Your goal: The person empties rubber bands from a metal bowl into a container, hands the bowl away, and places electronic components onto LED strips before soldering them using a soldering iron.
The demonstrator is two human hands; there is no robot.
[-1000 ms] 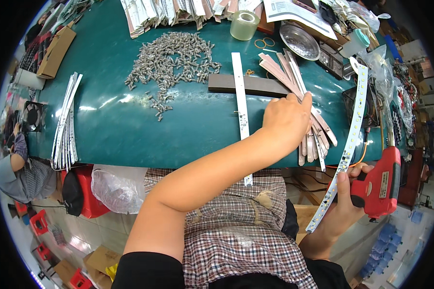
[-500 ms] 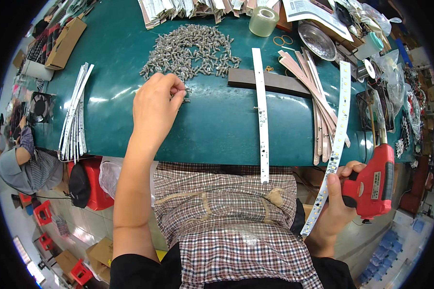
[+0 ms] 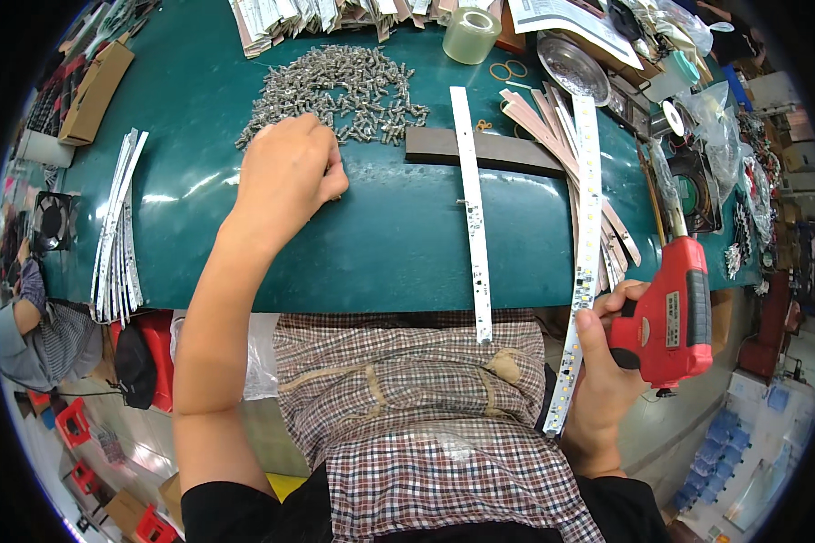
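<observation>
My left hand (image 3: 292,172) hovers over or rests at the near edge of a heap of small metal connector-like parts (image 3: 335,86). Its fingers are curled with the thumb against them, and whatever they hold is hidden. In my right hand (image 3: 602,385) are a white LED strip board (image 3: 588,195), gripped between thumb and fingers and standing nearly upright, and a red soldering gun (image 3: 668,317) with its tip pointing away from me. Another white LED strip board (image 3: 474,217) lies between my hands across a dark bar (image 3: 417,145), its near end over the table edge.
Bundled strip boards (image 3: 119,226) lie at the left, and pinkish strips (image 3: 539,127) at the right. A tape roll (image 3: 471,36), a metal dish (image 3: 572,68) and a solder spool (image 3: 668,119) stand farther back. Another person's arm (image 3: 27,308) shows at far left.
The strip board in my right hand has swung left and more upright, and the gun has come slightly left with it. My left hand has turned, hiding its fingertips. The whole view has shifted slightly.
</observation>
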